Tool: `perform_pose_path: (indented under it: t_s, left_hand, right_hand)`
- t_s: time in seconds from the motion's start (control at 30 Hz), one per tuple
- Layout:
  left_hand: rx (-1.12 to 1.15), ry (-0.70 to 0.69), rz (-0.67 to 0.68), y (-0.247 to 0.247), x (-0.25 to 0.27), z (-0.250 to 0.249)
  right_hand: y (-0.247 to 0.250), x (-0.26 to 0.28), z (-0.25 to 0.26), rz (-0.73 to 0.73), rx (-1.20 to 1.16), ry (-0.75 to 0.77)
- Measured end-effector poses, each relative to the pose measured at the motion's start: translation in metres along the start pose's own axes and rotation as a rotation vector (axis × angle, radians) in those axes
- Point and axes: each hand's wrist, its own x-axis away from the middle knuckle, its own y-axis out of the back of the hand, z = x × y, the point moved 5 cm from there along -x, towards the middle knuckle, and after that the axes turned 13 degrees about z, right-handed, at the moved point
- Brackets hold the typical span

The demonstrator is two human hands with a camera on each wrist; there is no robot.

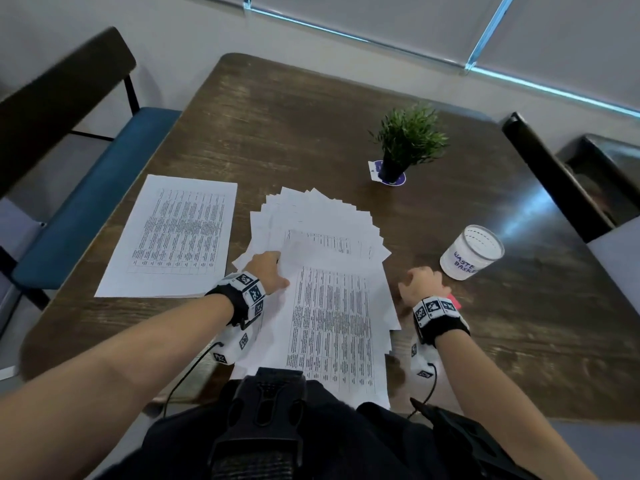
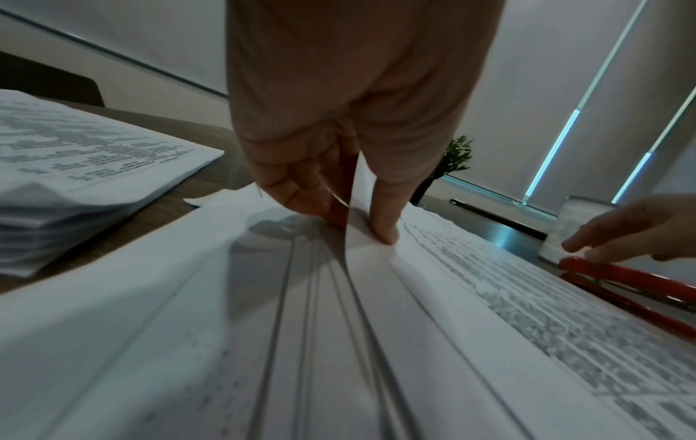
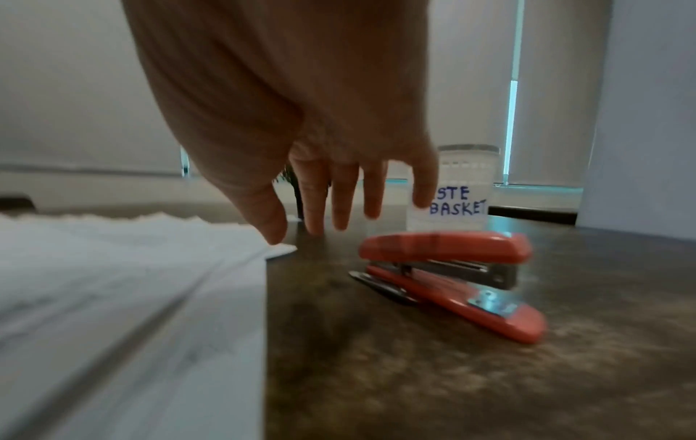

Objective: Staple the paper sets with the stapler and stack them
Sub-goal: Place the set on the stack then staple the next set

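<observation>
On the dark wooden table [image 1: 311, 109], the left hand [image 1: 268, 270] pinches a sheet of the fanned pile of white printed paper sets [image 1: 332, 306]; the right hand [image 3: 301, 143] hovers, fingers spread and empty, beside one red metal stapler [image 3: 455, 277]. Left lies one squared printed stack [image 1: 173, 237]; farther off stands one white cup [image 1: 471, 252] handwritten "WASTE BASKET"

Two hands are showing: one left hand [image 1: 268, 270] and one right hand [image 1: 420, 284]. One stapler [image 3: 452, 279], one plant [image 1: 408, 140], and one cup [image 1: 471, 251] are sitting on one table [image 1: 277, 133], with two paper piles lying there: one neat stack [image 1: 169, 237] and one fanned heap [image 1: 332, 278]. Two chairs are standing nearby: one left chair [image 1: 69, 161] and one right chair [image 1: 554, 174].
</observation>
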Motion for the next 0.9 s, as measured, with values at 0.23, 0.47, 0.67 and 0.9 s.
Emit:
perform_pose_path:
  t_s: [0.23,0.47,0.67,0.9]
  left_hand:
    - [-0.068,0.022,0.012,-0.009,0.006,-0.002]
    - [-0.093,0.06,0.031,-0.011,0.009,0.001]
    - [-0.159,0.081,0.011,-0.011,0.008,-0.01]
    - [-0.476,-0.19,0.122,-0.031,0.002,-0.045]
  right_hand:
    - [-0.016,-0.005,-0.025,-0.049,0.141,-0.142]
    - [-0.019,-0.004,-0.031,-0.114,-0.343,-0.163]
    - [0.002,0.009,0.008,-0.28,-0.512,0.032]
    - [-0.002,0.033,0.097,-0.048,-0.332,0.277]
